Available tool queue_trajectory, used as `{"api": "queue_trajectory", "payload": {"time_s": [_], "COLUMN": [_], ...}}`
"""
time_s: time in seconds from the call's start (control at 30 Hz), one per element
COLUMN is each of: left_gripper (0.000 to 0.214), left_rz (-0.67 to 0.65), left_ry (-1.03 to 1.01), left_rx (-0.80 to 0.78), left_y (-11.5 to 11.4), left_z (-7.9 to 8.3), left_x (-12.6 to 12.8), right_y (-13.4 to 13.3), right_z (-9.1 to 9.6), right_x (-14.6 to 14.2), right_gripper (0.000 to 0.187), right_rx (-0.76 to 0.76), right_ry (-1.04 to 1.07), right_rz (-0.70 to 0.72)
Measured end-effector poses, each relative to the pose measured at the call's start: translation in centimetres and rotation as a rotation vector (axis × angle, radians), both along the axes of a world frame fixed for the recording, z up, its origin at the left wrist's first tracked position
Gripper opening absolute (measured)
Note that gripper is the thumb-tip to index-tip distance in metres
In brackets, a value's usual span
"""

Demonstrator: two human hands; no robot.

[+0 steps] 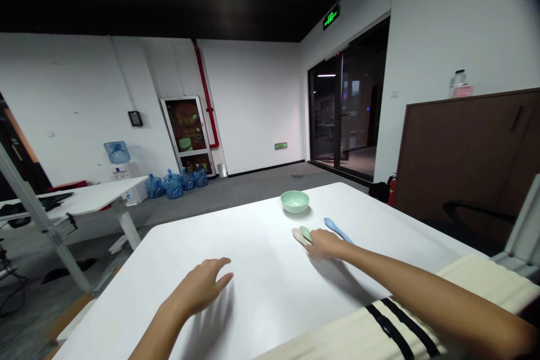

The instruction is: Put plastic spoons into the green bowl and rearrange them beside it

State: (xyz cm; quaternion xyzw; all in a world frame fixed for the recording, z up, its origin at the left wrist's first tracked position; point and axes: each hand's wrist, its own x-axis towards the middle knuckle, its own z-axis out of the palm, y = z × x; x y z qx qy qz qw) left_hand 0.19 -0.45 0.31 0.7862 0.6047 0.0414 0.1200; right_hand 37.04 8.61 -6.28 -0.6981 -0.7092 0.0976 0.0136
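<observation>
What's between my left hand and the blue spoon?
The head view shows your right hand there, on or just over a beige spoon and a green spoon.

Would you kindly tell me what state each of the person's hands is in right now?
Left hand: open, holding nothing.
Right hand: lying over the handles of a beige spoon and a green spoon; whether it grips them cannot be told.

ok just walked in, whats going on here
A person is working with bare hands at a white table. Their right hand is on a beige spoon and a green spoon, with a blue spoon right beside it. Their left hand sits open over the table, away from the spoons. A pale green bowl stands farther along the table.
</observation>
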Motion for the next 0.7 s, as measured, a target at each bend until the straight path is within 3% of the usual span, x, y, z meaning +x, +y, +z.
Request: {"api": "queue_trajectory", "payload": {"time_s": [0.17,0.3,0.53,0.7], "left_gripper": [0.06,0.06,0.061,0.059], "left_rz": [0.008,0.0,0.021,0.008], "left_ry": [0.006,0.005,-0.002,-0.001], "left_rx": [-0.008,-0.005,-0.027,-0.011], "left_y": [-0.1,-0.1,-0.1,0.0], "left_z": [0.1,-0.1,-0.1,-0.2], "left_x": [0.0,0.0,-0.1,-0.2], "right_y": [0.4,0.9,1.0,0.9], "right_z": [0.2,-0.1,-0.7,0.3], "right_x": [0.9,1.5,1.4,1.0], "right_gripper": [0.036,0.038,0.025,0.024], "right_rx": [0.07,0.03,0.003,0.037], "right_ry": [-0.064,-0.076,-0.019,-0.019], "right_rz": [0.035,0.022,0.022,0.003]}}
